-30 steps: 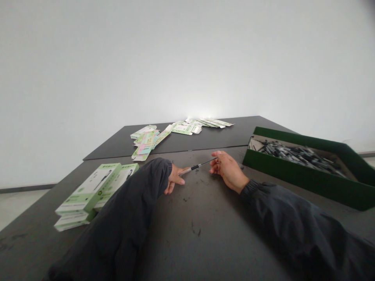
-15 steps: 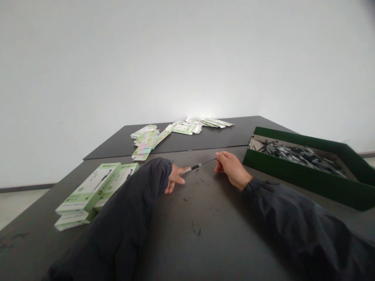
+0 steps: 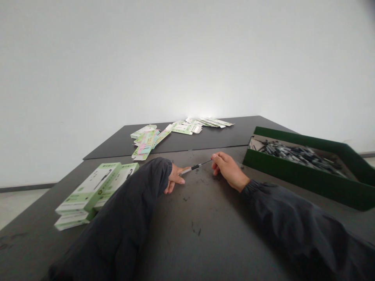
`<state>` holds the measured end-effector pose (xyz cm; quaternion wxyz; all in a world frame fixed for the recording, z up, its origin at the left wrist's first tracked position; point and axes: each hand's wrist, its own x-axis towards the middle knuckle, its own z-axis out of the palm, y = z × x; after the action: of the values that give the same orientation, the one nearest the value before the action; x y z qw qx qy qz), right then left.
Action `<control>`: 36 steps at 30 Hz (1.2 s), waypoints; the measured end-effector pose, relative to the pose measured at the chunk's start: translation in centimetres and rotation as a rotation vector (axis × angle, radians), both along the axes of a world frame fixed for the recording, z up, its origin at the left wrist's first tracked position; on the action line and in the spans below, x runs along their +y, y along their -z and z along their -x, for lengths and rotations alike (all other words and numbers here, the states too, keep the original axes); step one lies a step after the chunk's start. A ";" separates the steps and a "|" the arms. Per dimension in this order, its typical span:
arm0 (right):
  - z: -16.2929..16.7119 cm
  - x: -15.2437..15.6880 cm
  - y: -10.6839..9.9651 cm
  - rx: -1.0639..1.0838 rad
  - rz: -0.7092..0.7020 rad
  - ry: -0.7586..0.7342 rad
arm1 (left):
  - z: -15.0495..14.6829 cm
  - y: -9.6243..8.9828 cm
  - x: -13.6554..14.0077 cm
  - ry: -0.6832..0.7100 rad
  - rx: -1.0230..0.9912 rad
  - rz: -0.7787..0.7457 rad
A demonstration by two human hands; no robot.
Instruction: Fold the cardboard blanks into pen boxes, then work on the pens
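Pen [image 3: 195, 167] sits mid-counter [image 3: 187, 234], slanted between both hands; clear-looking barrel, black grip section. A thin dark rod [image 3: 206, 162] runs from its front end to the right hand [image 3: 227, 168], which pinches the rod's far end between thumb and forefinger, other fingers curled. Left hand [image 3: 175, 178] grips the pen's rear, thumb sticking out below; exact finger contact hidden.

Risks: rod looks slender, so an off-line push or pull could bend it. Right hand has only the tip, so the rod could slip. Barrel looks smooth and round; a loose left grip could let it twist or roll.

Right side: long green box [image 3: 299, 179], stiff straight walls, pale lining, jumbled black-and-clear pens [image 3: 299, 154] inside. Left, beside the sleeve: stacked white-green cartons [image 3: 90, 187], glossy-looking card, crisp edges. Farther back: flattened cartons [image 3: 181, 127] and a pink-green pile [image 3: 146, 144], thin card. Counter matte, dark, smudged; sleeves dark, wrinkled, elastic cuffs.
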<state>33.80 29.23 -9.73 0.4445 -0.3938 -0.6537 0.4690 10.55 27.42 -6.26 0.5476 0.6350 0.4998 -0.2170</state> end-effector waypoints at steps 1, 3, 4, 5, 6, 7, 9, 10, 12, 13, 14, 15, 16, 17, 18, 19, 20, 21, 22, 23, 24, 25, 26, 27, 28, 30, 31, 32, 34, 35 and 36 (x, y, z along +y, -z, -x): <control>0.0 0.1 0.1 -0.017 -0.006 0.006 | 0.0 0.0 0.0 -0.011 -0.001 0.001; -0.1 0.3 0.3 -0.038 -0.016 0.027 | 0.1 0.0 0.0 -0.016 -0.009 0.000; -0.1 0.4 0.3 -0.043 -0.018 0.030 | 0.2 0.1 0.0 -0.003 -0.020 -0.004; -0.1 0.4 0.4 -0.045 -0.020 0.030 | 0.3 0.2 0.0 0.021 -0.031 -0.012; -0.1 0.4 0.4 -0.045 -0.020 0.024 | 0.4 0.3 0.1 0.053 -0.036 -0.016; -0.1 0.4 0.4 -0.045 -0.019 0.013 | 0.5 0.4 0.2 0.087 -0.043 -0.021; -0.1 0.2 0.3 -0.043 -0.015 -0.007 | 0.6 0.5 0.3 0.137 -0.060 -0.036; -0.2 0.1 0.2 -0.040 -0.015 -0.013 | 0.7 0.6 0.4 0.150 -0.062 -0.039; -0.2 -0.1 0.0 -0.037 -0.016 -0.019 | 0.7 0.7 0.4 0.156 -0.071 -0.046; -0.2 -0.1 0.0 -0.037 -0.018 -0.021 | 0.7 0.7 0.4 0.153 -0.075 -0.047; -0.2 -0.1 -0.1 -0.039 -0.018 -0.024 | 0.7 0.7 0.4 0.150 -0.074 -0.045; -0.2 -0.2 -0.1 -0.043 -0.019 -0.027 | 0.7 0.7 0.4 0.144 -0.071 -0.046; -0.2 -0.2 -0.1 -0.050 -0.019 -0.028 | 0.6 0.7 0.4 0.138 -0.068 -0.050; -0.2 -0.2 -0.1 -0.061 -0.021 -0.029 | 0.6 0.7 0.4 0.132 -0.066 -0.056; -0.2 -0.2 -0.1 -0.073 -0.024 -0.030 | 0.6 0.6 0.4 0.126 -0.063 -0.061; -0.2 -0.2 -0.1 -0.084 -0.027 -0.030 | 0.6 0.6 0.3 0.121 -0.059 -0.066; -0.2 -0.1 -0.1 -0.090 -0.031 -0.028 | 0.5 0.6 0.3 0.118 -0.052 -0.067; -0.2 -0.1 -0.1 -0.093 -0.034 -0.026 | 0.5 0.6 0.3 0.118 -0.046 -0.067; -0.2 -0.1 -0.1 -0.093 -0.036 -0.025 | 0.5 0.7 0.3 0.122 -0.039 -0.066; -0.1 -0.2 -0.1 -0.091 -0.039 -0.024 | 0.5 0.7 0.3 0.126 -0.034 -0.067; -0.1 -0.2 -0.1 -0.090 -0.041 -0.024 | 0.5 0.7 0.3 0.126 -0.032 -0.068; -0.1 -0.2 -0.1 -0.090 -0.042 -0.026 | 0.5 0.7 0.3 0.121 -0.030 -0.066; -0.1 -0.2 -0.1 -0.090 -0.041 -0.030 | 0.5 0.7 0.3 0.111 -0.024 -0.061; -0.1 -0.3 -0.2 -0.088 -0.038 -0.033 | 0.5 0.7 0.3 0.098 -0.020 -0.055; -0.1 -0.3 -0.2 -0.084 -0.035 -0.037 | 0.5 0.6 0.2 0.084 -0.022 -0.054; -0.1 -0.3 -0.2 -0.072 -0.031 -0.039 | 0.5 0.6 0.2 0.065 -0.030 -0.057; 0.0 -0.4 -0.2 -0.068 -0.030 -0.038 | 0.5 0.5 0.1 0.062 -0.031 -0.057; 0.0 -0.3 -0.2 -0.067 -0.028 -0.039 | 0.5 0.5 0.1 0.063 -0.030 -0.057; 0.0 -0.3 -0.2 -0.070 -0.024 -0.043 | 0.4 0.4 0.1 0.072 -0.021 -0.051; 0.1 -0.3 -0.2 -0.073 -0.022 -0.046 | 0.3 0.3 0.1 0.076 -0.015 -0.050; 0.1 -0.3 -0.2 -0.078 -0.020 -0.050 | 0.2 0.3 0.1 0.076 -0.013 -0.052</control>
<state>33.72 28.97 -9.54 0.4108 -0.3911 -0.6847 0.4577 10.31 27.49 -6.53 0.5256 0.6690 0.4771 -0.2203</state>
